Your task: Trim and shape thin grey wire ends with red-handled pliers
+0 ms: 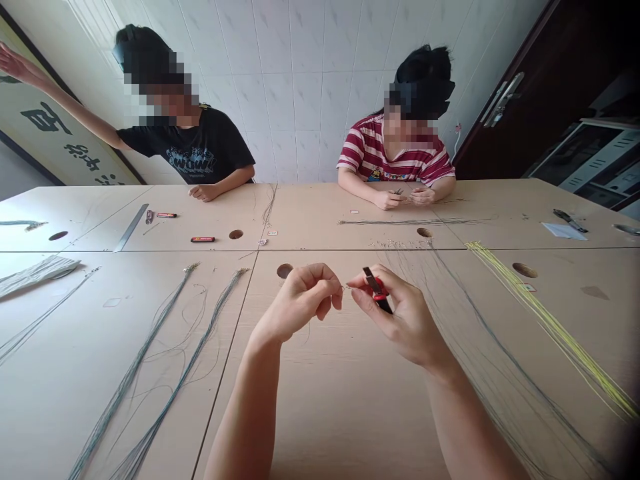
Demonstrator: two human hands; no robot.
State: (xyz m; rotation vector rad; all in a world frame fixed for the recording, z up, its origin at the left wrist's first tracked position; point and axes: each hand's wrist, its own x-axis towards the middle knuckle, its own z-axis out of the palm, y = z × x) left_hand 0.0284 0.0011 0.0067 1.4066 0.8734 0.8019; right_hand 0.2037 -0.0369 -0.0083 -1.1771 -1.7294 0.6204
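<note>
My left hand (313,297) is closed in a pinch on the end of a thin wire (345,287) above the middle of the table. Just to its right, my right hand (400,307) holds a small red-and-black hand tool (379,291) across its palm; its exact kind cannot be made out. The thumb and forefinger of that hand come close together at the wire's other end, and whether they touch it is too small to tell. A loose strand hangs below my left hand.
Grey-blue wire bundles (145,347) lie at left, yellow wires (550,317) and thin strands (480,317) at right. A metal ruler (131,227) and small red-and-black items (203,239) lie further off. Two people (200,147) sit opposite; the right one (397,150) handles something small. The table has round holes (525,270).
</note>
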